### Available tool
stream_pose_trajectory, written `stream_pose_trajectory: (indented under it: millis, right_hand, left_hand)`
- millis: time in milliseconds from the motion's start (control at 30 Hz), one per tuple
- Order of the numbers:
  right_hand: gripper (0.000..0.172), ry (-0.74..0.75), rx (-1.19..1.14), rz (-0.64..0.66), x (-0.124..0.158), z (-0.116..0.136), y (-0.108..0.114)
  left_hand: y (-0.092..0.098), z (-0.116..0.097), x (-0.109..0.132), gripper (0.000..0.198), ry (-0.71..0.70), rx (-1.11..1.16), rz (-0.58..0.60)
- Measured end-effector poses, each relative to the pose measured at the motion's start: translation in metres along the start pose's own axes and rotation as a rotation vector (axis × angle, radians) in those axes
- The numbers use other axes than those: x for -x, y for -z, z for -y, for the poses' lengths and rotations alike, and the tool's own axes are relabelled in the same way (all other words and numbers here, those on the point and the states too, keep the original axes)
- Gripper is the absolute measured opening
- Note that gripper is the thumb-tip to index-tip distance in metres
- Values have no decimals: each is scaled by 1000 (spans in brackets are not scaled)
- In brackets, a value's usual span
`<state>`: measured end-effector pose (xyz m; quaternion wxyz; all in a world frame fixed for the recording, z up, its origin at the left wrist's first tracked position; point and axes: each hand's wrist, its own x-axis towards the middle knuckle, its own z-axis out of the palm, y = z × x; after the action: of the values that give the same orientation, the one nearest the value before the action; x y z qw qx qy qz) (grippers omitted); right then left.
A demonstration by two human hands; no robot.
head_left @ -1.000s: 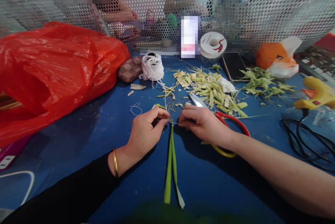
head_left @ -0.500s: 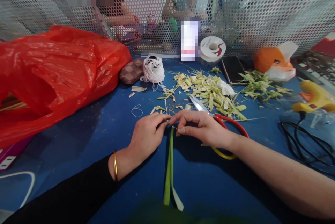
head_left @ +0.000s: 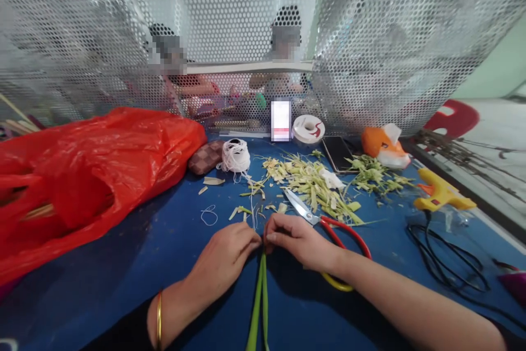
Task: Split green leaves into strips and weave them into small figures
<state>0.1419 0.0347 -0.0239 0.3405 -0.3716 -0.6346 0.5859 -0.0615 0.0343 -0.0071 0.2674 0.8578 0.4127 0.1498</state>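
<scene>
My left hand point(head_left: 226, 255) is pinched closed at the top end of two long green leaf strips point(head_left: 258, 296), which hang toward me. My right hand point(head_left: 298, 239) is closed beside it, fingertips at the same end; exactly what each pinch holds is too small to tell. White string point(head_left: 253, 203) runs from a loose ball point(head_left: 235, 155) down to the fingertips. Scissors point(head_left: 302, 206) with red and yellow handles lie partly under my right forearm. Behind them is a pile of cut leaf scraps point(head_left: 312, 178).
A red plastic bag point(head_left: 135, 148) fills the left, beside a brown checkered case point(head_left: 205, 157). At the back stand a lit phone point(head_left: 281, 121) and a ribbon spool point(head_left: 309, 128). A dark phone point(head_left: 337, 154), orange tissue pack point(head_left: 384, 145) and yellow glue gun point(head_left: 444, 192) lie right. People sit behind the mesh.
The view has tilted up, so the table things appear lower. My right fingers have drawn in to the strips' top end, close against my left fingertips.
</scene>
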Motion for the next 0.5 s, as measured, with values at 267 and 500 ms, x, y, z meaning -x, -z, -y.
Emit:
stream_pose_trajectory:
  millis: [267,500]
  right_hand:
    - [22,16,-148,-20,-1,-1,-3]
    - [29,24,-293,-60,0,6,-2]
  left_hand:
    - [-4,2,-9,25,39,554,-114]
    - [-7,-5,-7,30,142,898,-154]
